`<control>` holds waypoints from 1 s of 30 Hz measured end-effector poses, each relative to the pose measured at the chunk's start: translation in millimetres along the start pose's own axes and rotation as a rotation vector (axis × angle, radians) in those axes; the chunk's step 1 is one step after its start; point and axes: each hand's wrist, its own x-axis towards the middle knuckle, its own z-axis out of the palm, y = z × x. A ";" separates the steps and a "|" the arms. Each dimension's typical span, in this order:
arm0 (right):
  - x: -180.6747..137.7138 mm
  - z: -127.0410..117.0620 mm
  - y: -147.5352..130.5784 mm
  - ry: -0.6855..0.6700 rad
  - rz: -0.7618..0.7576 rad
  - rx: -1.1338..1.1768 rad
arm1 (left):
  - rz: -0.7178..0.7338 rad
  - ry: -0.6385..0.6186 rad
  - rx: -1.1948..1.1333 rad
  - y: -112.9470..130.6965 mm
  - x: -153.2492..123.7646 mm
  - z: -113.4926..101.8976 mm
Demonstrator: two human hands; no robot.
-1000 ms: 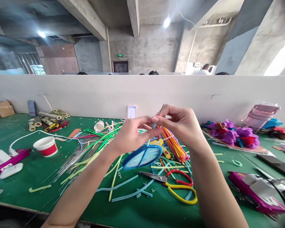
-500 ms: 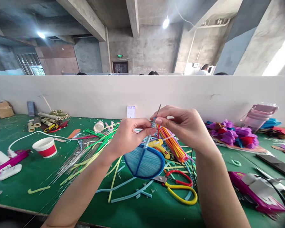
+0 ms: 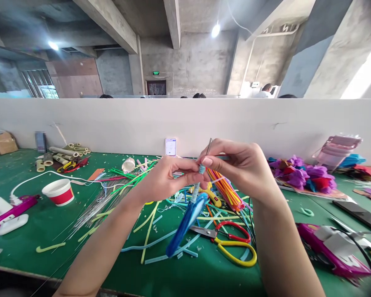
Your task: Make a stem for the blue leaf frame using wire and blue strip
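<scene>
My left hand point(image 3: 170, 177) is closed in a pinch on the pale blue wrapped stem of a blue leaf-shaped piece point(image 3: 185, 227). The leaf hangs below the fingers, tilted and seen nearly edge-on. Close above, my right hand point(image 3: 231, 163) pinches the stem's upper end, where light blue pipe cleaner point(image 3: 202, 168) wraps around it. Thin bare wire point(image 3: 209, 146) sticks up past the right fingertips. Under the leaf lie scissors point(image 3: 235, 243) with one red and one yellow handle. A yellow glue gun point(image 3: 214, 197) rests behind, partly hidden.
Orange and yellow pipe cleaners point(image 3: 227, 189) lie bundled behind my right hand. Green ones point(image 3: 139, 178) and loose wires point(image 3: 95, 210) spread to the left, near a paper cup point(image 3: 58, 192). Power strips point(image 3: 334, 251) flank both sides. A lit phone point(image 3: 171, 147) leans against the white partition point(image 3: 111, 123).
The blue leaf has turned from facing me broadly to nearly edge-on, its tip swinging lower and left. Both hands stay in about the same place, still pinching the stem.
</scene>
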 end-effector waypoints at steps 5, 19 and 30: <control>4.3 3.2 9.7 0.116 0.049 0.005 | -0.024 0.157 -0.031 -8.8 6.4 14.6; 9.2 0.7 23.8 0.187 0.087 -0.132 | 0.042 0.422 0.046 -9.8 6.0 11.9; 5.4 23.6 7.9 0.214 0.080 -0.177 | 0.080 0.612 0.304 -19.5 8.2 16.6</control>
